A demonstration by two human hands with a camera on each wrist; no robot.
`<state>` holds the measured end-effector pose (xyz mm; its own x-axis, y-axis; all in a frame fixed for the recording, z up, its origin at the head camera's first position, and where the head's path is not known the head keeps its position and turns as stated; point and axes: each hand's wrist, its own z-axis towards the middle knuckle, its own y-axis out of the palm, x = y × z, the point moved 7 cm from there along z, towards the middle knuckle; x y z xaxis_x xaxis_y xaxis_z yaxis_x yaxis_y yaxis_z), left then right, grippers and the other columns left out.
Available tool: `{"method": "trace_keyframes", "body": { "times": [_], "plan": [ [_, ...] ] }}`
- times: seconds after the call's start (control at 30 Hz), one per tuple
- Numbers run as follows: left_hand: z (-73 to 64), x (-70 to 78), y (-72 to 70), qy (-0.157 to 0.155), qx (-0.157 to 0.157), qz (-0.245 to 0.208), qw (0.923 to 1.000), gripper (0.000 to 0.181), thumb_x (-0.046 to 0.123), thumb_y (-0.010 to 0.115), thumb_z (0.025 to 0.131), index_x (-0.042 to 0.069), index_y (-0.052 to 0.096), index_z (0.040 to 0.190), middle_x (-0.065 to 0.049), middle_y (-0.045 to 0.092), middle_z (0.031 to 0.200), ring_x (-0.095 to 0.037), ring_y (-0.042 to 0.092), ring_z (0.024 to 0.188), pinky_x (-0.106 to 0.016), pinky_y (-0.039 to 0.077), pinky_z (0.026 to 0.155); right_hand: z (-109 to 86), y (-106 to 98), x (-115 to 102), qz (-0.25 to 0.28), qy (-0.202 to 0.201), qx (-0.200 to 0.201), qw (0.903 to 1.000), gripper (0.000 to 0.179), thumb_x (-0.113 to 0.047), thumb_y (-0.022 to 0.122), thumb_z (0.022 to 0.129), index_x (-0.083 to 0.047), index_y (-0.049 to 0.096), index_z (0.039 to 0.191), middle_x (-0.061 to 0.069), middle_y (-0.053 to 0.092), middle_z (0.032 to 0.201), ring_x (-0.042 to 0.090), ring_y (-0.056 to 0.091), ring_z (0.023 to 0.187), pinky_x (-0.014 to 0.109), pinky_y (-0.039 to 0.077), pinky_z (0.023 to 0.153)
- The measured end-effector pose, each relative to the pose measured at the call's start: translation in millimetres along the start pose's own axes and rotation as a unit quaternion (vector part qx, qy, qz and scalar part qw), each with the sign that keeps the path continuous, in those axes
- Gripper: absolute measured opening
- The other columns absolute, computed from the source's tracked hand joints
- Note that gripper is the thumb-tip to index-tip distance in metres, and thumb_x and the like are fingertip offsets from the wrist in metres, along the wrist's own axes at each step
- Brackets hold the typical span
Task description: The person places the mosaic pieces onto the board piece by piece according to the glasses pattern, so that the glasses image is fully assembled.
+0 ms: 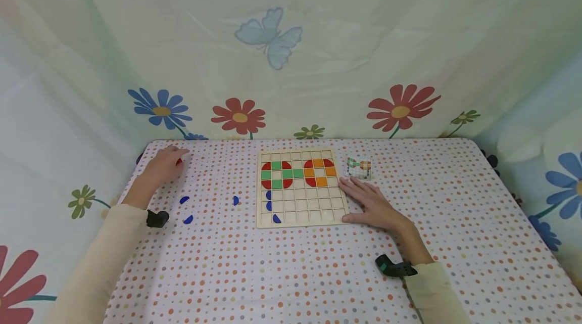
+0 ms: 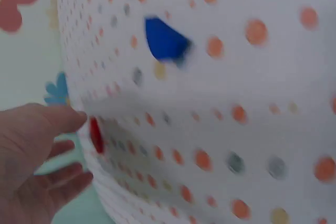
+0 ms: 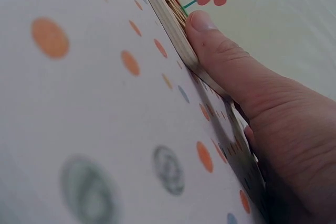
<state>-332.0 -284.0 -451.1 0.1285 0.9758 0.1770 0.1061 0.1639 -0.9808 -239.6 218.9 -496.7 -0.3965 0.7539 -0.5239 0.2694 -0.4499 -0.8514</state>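
Observation:
My left hand (image 1: 164, 165) is over the table's far left, fingers apart and loosely bent. Close by its thumb tip in the left wrist view is a small red piece (image 2: 96, 136); whether they touch is unclear. Nearer me lie loose blue half-round pieces (image 1: 188, 219), one of them (image 1: 236, 200) beside the wooden grid board (image 1: 313, 218). On the board, red, green and orange pieces form two ring shapes joined by green (image 1: 297, 173). Several blue pieces (image 1: 269, 205) sit down its left side. My right hand (image 1: 370, 207) rests along the board's right edge, thumb at the near corner.
A small pattern card (image 1: 358, 168) lies right of the board, just beyond my right fingertips. The dotted tablecloth (image 1: 254, 273) covers the table up to a flowered curtain (image 1: 318, 61) at the back.

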Motion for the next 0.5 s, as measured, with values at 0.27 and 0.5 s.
{"method": "trace_keyframes", "body": {
  "times": [0.27,0.5],
  "plan": [
    [-6.0,-21.0,10.2,0.001,-0.023,-0.059,0.9980,0.036,0.001,0.050,0.097,-0.009,0.053,0.132,-0.034,0.046,0.133,-0.051,0.044,0.125,-0.060,0.038,0.106,0.3,1,0,-0.001,0.005,0.000,1.0000,0.092,-0.053,0.074,0.078,-0.020,0.032,0.153,0.006,0.026,0.161,0.037,0.016,0.150,0.059,0.011,0.115],
    [-3.7,-21.1,7.2,0.006,-0.013,-0.055,0.9984,0.030,-0.002,0.052,0.095,-0.014,0.057,0.123,-0.033,0.051,0.125,-0.049,0.049,0.119,-0.059,0.042,0.102,-1.1,-2,-2,0.004,-0.007,0.007,0.9999,0.091,-0.051,0.074,0.078,-0.019,0.032,0.153,0.006,0.026,0.161,0.038,0.016,0.149,0.060,0.011,0.115]
  ]
}}
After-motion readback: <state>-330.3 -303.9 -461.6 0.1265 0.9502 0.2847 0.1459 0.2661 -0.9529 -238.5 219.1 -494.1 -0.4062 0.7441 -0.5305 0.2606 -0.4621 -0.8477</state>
